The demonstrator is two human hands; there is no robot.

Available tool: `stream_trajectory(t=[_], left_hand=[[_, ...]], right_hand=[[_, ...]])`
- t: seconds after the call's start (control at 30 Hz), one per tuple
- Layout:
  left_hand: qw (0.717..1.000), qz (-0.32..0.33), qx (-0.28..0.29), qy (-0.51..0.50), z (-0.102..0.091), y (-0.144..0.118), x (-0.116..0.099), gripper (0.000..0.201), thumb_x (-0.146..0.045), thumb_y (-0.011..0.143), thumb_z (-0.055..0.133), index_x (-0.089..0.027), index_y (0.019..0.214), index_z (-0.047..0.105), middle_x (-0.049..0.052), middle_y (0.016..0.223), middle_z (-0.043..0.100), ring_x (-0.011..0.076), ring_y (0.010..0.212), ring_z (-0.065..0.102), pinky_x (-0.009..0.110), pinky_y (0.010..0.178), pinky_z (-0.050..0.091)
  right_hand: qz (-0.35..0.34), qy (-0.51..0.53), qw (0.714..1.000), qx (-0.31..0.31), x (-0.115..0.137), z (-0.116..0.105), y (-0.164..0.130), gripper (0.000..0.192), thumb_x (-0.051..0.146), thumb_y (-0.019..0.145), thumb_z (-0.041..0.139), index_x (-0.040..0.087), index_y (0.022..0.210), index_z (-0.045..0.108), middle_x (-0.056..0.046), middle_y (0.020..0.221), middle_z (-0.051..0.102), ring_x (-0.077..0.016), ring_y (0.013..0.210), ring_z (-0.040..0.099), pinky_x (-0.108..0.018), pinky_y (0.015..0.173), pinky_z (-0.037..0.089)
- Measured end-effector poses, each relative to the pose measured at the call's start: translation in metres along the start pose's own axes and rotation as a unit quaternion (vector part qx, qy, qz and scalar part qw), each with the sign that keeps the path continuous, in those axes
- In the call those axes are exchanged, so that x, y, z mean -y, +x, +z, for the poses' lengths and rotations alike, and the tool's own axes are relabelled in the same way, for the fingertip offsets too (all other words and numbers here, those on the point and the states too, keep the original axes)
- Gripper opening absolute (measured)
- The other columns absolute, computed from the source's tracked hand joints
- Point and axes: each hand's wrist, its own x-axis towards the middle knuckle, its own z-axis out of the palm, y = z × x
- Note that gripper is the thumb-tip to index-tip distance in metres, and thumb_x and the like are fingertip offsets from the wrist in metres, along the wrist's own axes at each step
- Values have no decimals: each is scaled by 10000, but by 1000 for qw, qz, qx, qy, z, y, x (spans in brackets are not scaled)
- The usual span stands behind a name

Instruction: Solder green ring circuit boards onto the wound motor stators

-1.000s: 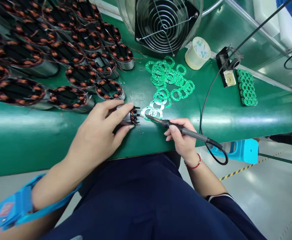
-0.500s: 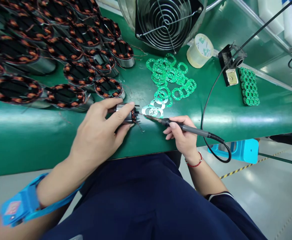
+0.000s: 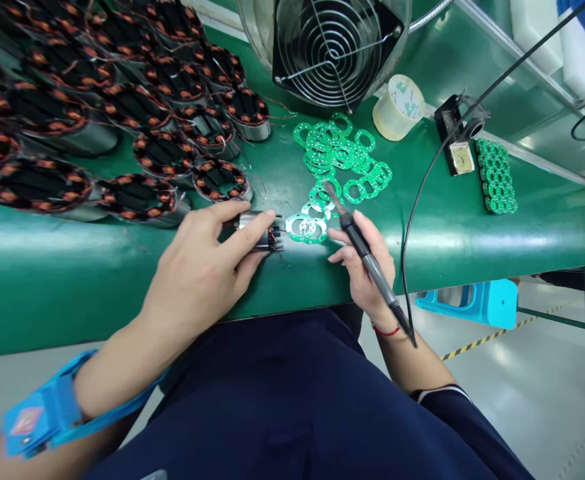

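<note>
The left hand (image 3: 199, 267) pins a small copper-wound motor stator (image 3: 265, 235) on its side on the green table (image 3: 47, 267), steadying it. The right hand (image 3: 365, 263) grips a black soldering iron (image 3: 359, 237) like a pen, tip over green ring-shaped circuit boards (image 3: 339, 157) just beyond.

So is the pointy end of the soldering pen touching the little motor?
No, the soldering iron in the right hand points up at the green rings, away from the small motor part.
</note>
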Motion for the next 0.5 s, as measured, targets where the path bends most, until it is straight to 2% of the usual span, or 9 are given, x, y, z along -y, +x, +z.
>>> stream_trajectory(t=[0.1, 0.2, 0.27, 0.33, 0.4, 0.5], left_hand=[[999, -38, -7, -12, -2, 1, -3, 380, -270, 1032, 569, -57, 1331, 666, 253, 1212, 686, 367, 1065, 702, 470, 872, 601], [991, -106, 3, -80, -6, 0, -7, 457, -417, 1002, 585, -56, 1274, 654, 201, 1125, 698, 356, 1040, 704, 462, 853, 597], [974, -153, 40, -161, -10, -2, -9, 482, -501, 952, 607, -111, 1233, 642, 140, 1090, 707, 321, 995, 706, 441, 841, 597], [946, -190, 96, -243, -11, -3, -10, 503, -556, 910, 624, -164, 1225, 621, 86, 1069, 716, 277, 927, 706, 414, 822, 594], [930, -194, 134, -282, -10, -4, -9, 525, -570, 898, 624, -194, 1265, 600, 83, 1119, 728, 277, 952, 708, 416, 838, 587], [957, -130, 129, -226, -3, -2, -7, 464, -494, 948, 572, -225, 1325, 604, 123, 1202, 734, 350, 1143, 670, 498, 949, 543]], right_hand=[[4, -24, 999, 48, 1, 2, 3, 360, 426, 1106, 469, 352, 1455, 519, -4, 1053, 803, -147, 801, 789, -342, 804, 685], [16, -68, 994, 83, 2, 8, 4, 333, 366, 1063, 564, 317, 1392, 560, 0, 994, 787, -169, 898, 786, -361, 892, 665], [16, -66, 994, 80, 3, 15, 4, 397, 372, 1020, 646, 304, 1397, 544, -9, 1025, 776, -174, 914, 777, -359, 900, 657], [11, -25, 998, 49, 5, 23, 4, 435, 404, 1015, 663, 307, 1411, 510, -24, 1087, 771, -171, 938, 776, -351, 905, 653], [0, 29, 1000, 12, 8, 29, 6, 404, 447, 1043, 614, 312, 1402, 485, -27, 1096, 773, -172, 988, 781, -366, 962, 641], [4, 86, 996, 16, 12, 33, 13, 379, 513, 1071, 539, 312, 1381, 457, -9, 1003, 775, -179, 967, 789, -396, 969, 639]])
